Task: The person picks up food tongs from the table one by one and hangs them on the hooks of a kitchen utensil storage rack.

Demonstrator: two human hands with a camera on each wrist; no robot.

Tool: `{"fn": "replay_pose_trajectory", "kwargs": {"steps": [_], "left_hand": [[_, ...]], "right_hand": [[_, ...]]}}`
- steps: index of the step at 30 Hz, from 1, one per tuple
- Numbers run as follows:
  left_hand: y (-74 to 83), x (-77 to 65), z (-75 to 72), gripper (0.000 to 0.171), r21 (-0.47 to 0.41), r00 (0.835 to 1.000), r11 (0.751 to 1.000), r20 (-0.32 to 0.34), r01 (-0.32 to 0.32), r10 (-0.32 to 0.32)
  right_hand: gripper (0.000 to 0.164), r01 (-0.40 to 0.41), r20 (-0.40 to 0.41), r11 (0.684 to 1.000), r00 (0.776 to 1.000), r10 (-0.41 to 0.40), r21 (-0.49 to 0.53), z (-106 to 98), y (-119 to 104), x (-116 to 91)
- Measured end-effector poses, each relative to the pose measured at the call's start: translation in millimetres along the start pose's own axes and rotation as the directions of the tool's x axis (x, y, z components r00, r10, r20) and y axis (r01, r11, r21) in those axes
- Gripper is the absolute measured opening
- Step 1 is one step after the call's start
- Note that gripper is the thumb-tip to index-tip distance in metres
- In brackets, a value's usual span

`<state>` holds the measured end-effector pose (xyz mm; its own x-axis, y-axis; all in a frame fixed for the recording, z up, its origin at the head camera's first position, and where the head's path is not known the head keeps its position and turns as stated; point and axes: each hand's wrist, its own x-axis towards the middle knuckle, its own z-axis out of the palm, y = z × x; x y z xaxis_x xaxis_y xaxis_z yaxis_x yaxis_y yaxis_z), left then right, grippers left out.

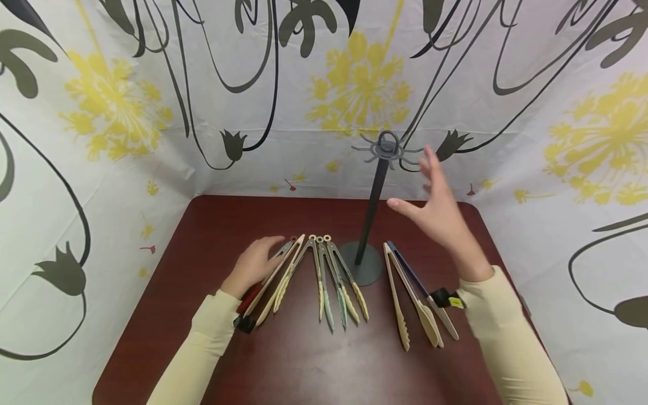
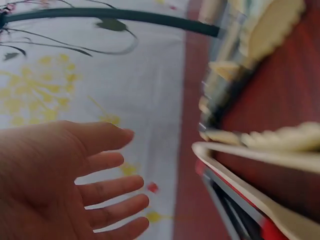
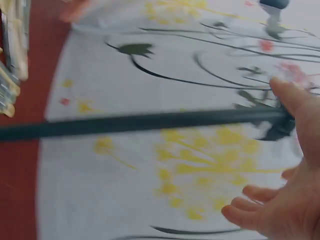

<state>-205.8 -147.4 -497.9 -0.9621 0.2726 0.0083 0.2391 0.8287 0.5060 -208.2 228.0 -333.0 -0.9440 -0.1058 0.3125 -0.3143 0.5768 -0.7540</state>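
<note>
Hovering beside the hooked top of the stand point(image 1: 372, 211), the right hand point(image 1: 440, 219) has its thumb and fingers spread wide, nothing in its hold! Whether a fingertip brushes a hook, I can't tell. Over at left, the left hand point(image 1: 257, 263) sits by the red tongs point(image 1: 250, 296), fingers straight and parted, empty too. More tongs point(image 1: 327, 304) fan out left of the stand, and blue tongs point(image 1: 409, 270) lie right of it on the table point(image 1: 324, 371).

Delicate work, I'd judge: fingers clear of those hooks, a light touch so the pole doesn't rock, and any tongs best taken near the hinge, with neighbours so close.

The left wrist view gives us those loose left fingers, partly lost from the head. Only the head view catches the stand's round foot and the whole spread.
</note>
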Motion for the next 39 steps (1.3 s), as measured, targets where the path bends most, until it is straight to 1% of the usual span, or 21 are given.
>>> {"fn": "replay_pose_trajectory", "kwargs": {"steps": [3,5,8,10,12,15,18,25,28,33,39], "left_hand": [[-14.5,-4.8,4.9,0.055,0.066,0.999,0.997,0.037,0.027,-0.029],[-22.4,-7.8,9.8,0.055,0.095,0.996,0.994,0.071,0.049,-0.055],[-30.2,-12.0,16.5,0.054,0.108,0.987,0.989,0.115,0.1,-0.113],[-33.8,-14.2,19.8,0.053,0.109,0.983,0.987,0.127,0.122,-0.135],[-37.0,-16.3,21.5,0.052,0.116,0.981,0.985,0.126,0.131,-0.145],[-41.0,-17.5,24.6,0.051,0.119,0.98,0.984,0.129,0.134,-0.149],[-44.6,-17.6,27.6,0.05,0.111,0.977,0.983,0.139,0.147,-0.162],[-48.1,-18.0,28.7,0.048,0.126,0.971,0.974,0.128,0.188,-0.204],[-49.2,-18.1,29.7,0.052,0.128,0.966,0.97,0.125,0.209,-0.225],[-50.4,-19.0,32.1,0.057,0.141,0.967,0.966,0.111,0.215,-0.232],[-54.6,-21.2,34.2,0.056,0.152,0.976,0.968,0.058,0.2,-0.21]], "right_hand": [[0.12,0.123,-0.004,0.992,0.992,-0.123,-0.027,-21,-14,0],[0.121,0.213,0.003,0.975,0.977,-0.214,-0.062,-30,-23,3],[0.115,0.329,0.03,0.938,0.944,-0.327,-0.108,-37,-34,10],[0.108,0.383,0.045,0.915,0.924,-0.381,-0.123,-38,-40,16],[0.101,0.412,0.058,0.902,0.911,-0.408,-0.13,-37,-46,22],[0.096,0.424,0.07,0.894,0.906,-0.418,-0.147,-36,-52,28],[0.094,0.413,0.081,0.893,0.911,-0.405,-0.18,-34,-54,33],[0.086,0.325,0.132,0.909,0.945,-0.3,-0.26,-32,-57,38],[0.081,0.306,0.147,0.905,0.951,-0.274,-0.294,-31,-56,40],[0.075,0.312,0.137,0.898,0.95,-0.282,-0.311,-29,-53,41],[0.069,0.315,0.117,0.902,0.949,-0.293,-0.294,-29,-55,42]]}}
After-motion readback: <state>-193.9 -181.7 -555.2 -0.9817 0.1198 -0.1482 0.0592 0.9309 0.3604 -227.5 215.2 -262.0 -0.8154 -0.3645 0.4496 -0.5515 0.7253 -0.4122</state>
